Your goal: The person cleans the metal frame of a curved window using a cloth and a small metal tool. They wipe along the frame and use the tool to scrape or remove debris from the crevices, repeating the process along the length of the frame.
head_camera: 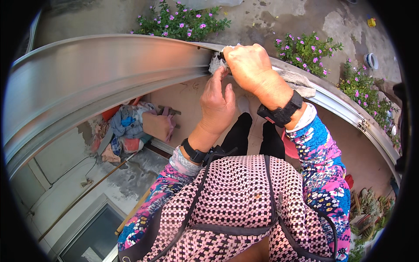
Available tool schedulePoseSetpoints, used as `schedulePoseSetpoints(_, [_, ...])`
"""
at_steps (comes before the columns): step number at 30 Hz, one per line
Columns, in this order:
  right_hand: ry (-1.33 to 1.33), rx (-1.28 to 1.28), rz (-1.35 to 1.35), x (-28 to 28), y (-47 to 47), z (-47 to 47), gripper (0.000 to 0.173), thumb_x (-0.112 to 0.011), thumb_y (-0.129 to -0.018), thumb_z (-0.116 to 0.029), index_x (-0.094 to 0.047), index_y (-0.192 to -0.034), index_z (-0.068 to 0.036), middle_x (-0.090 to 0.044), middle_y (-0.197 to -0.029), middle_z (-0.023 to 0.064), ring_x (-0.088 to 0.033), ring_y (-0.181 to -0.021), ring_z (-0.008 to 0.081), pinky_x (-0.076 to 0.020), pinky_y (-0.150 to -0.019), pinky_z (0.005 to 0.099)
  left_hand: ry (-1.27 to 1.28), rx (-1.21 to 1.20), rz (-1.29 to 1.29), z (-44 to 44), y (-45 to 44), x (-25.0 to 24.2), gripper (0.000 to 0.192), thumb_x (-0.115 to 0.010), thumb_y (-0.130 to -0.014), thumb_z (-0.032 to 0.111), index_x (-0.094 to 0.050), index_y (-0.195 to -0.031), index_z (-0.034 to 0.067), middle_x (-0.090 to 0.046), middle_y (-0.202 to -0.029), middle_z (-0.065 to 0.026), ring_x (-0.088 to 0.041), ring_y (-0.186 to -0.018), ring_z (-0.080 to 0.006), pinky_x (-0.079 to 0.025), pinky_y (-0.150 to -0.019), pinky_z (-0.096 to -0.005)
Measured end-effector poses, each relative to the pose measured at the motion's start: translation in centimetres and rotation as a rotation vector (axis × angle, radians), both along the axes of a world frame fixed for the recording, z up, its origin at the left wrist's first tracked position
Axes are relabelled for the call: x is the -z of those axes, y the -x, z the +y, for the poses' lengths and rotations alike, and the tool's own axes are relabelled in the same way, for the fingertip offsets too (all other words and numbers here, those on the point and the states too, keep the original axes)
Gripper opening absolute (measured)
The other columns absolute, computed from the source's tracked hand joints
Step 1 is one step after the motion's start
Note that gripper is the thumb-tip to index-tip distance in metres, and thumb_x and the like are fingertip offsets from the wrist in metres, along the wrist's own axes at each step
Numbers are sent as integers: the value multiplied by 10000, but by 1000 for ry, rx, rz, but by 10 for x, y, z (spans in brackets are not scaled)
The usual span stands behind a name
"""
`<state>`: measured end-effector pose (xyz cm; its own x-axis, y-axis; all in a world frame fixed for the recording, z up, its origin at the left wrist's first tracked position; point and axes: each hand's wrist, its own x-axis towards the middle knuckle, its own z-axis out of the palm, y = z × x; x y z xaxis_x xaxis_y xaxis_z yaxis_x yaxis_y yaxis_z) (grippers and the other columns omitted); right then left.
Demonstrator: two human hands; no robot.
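My right hand (250,65) is curled into a fist over an aluminium window frame track (347,111). White crumpled material (216,64), perhaps a rag, pokes out of its fingers, with a small dark part beside it that I cannot make out. Just left and below, my left hand (214,101) has its thumb apart from its fingers; the fingertips reach the edge of the white material. Both sit where a sliding window panel (114,59) ends, by its shiny metal side. A folded grey cloth (294,82) lies over the track, right behind my right wrist.
Pink-flowered plants (304,52) grow beyond the frame, near a white bucket (371,61). A pink basin (289,144) stands beside my legs. Left of me are piled clothes (127,124) and a long pole (88,193). Succulent plants (368,213) are at lower right.
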<state>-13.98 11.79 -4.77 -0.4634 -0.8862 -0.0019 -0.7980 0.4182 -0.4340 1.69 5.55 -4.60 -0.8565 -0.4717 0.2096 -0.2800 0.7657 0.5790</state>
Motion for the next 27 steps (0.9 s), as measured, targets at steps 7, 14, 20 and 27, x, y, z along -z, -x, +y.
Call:
schedulePoseSetpoints(7, [95, 77, 40, 18, -5, 2, 168, -683, -853, -159, -657, -1003, -88, -744, -867, 116, -746, -839, 307, -561, -728, 430, -19, 8, -57, -8, -3, -1, 460, -628, -915, -34, -556, -1369, -27, -731, -1223, -206, -727, -1134, -305, -578, -949, -385])
schedulePoseSetpoints(14, [-33, 194, -261, 59, -19, 45, 234, -701, -932, -234, -645, -1064, -48, -735, -877, 212, -716, -879, 443, -553, -757, 551, -345, -11, -128, 1, -9, 21, 331, -626, -937, -22, -607, -1268, -20, -764, -1101, -175, -770, -1003, -246, -593, -880, -340])
schedulePoseSetpoints(20, [-242, 392, -362, 70, -33, 108, 236, -692, -948, -234, -636, -1053, -30, -742, -922, 204, -713, -937, 425, -544, -812, 539, -322, 182, -120, 5, -14, 36, 332, -628, -933, -25, -609, -1264, -21, -756, -1094, -170, -766, -996, -247, -590, -885, -341])
schedulePoseSetpoints(27, [-156, 543, -428, 74, -60, 139, 224, -682, -956, -227, -614, -1079, -53, -743, -949, 176, -708, -937, 414, -538, -801, 525, -131, -72, -293, -19, 7, 86, 722, -739, -883, 131, -385, -1473, -89, -574, -1355, -278, -555, -1274, -436, -469, -1070, -467])
